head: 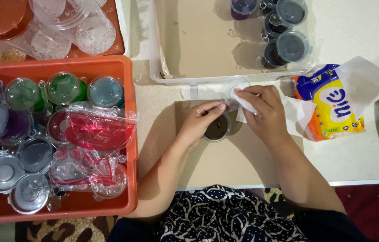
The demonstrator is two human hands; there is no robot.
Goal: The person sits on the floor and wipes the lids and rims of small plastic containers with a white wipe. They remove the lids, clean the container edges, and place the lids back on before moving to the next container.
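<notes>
The left hand [200, 120] is pinching the rim of a small clear cup [217, 128] of dark jelly, steadying it on the table [243, 166]. The right hand [265, 112] is gripping a white tissue [244, 102] against the cup's clear lid [233, 86], just above. It looks like wiping; seating the lid squarely seems next. An orange crate [126, 134] of cups is sitting left, a tissue pack [333, 105] right.
</notes>
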